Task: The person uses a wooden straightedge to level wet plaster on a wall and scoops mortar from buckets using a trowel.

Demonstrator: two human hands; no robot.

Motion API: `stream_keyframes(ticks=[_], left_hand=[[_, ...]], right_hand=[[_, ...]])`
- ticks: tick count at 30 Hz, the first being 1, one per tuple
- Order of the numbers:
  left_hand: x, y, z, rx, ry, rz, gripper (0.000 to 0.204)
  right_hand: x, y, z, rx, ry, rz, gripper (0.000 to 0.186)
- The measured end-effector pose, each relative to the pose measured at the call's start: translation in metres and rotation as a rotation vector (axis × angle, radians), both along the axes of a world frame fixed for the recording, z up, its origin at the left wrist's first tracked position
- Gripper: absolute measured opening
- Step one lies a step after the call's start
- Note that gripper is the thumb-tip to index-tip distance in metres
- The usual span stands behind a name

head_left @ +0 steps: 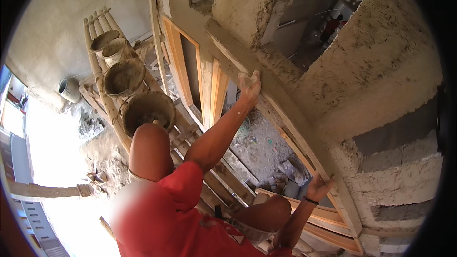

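My left hand (250,88) is closed over a long, mortar-smeared wooden board (285,116) set against the plastered wall at the upper edge of an orange wooden frame (218,90). Lower down, near the board's right end, my right hand (318,188) grips the same board, a dark band on that wrist. The board runs diagonally from upper middle to lower right, beside a rough plaster surface (362,66).
A bamboo scaffold (95,62) under me holds several mortar buckets (123,78). A grey pail (69,90) lies at left. Rubble (290,176) shows below through the frame. A person in red (332,27) is seen through a wall opening.
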State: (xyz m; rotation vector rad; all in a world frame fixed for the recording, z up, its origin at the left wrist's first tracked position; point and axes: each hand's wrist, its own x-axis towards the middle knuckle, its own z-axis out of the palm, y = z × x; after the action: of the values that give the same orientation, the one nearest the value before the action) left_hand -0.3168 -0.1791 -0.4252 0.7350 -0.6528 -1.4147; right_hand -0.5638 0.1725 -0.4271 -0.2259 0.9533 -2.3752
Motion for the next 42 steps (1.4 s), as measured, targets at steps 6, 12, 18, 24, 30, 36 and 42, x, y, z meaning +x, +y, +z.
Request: stream_keyframes(ticks=[6,12,18,24,30,36,42], left_hand=[[0.012,0.054,0.077,-0.203,-0.222,0.177,0.033],[0.019,0.136,0.021,0.007,-0.106,0.167,0.037],[0.014,0.179,-0.103,0.61,-0.095,0.033,0.038],[0.028,0.194,-0.145,0.347,-0.449,0.22,0.045],[0.046,0.125,-0.073,0.444,-1.062,0.442,0.04],[0.046,0.048,-0.036,0.051,-0.61,0.271,0.035],[0.03,0.007,0.011,0.565,-0.011,-0.079,0.017]], right_hand=[[-0.018,0.029,0.009,-0.09,-0.052,-0.009,0.045],[0.011,0.072,0.003,-0.072,-0.006,-0.147,0.046],[-0.009,0.121,-0.057,0.016,-0.094,-0.276,0.045],[-0.015,0.138,-0.068,0.177,-0.245,-0.392,0.045],[-0.013,0.149,-0.088,0.239,-0.279,-0.414,0.045],[-0.012,0.145,-0.121,0.44,0.024,-0.55,0.042],[-0.002,0.163,-0.108,0.297,-0.286,-0.518,0.042]])
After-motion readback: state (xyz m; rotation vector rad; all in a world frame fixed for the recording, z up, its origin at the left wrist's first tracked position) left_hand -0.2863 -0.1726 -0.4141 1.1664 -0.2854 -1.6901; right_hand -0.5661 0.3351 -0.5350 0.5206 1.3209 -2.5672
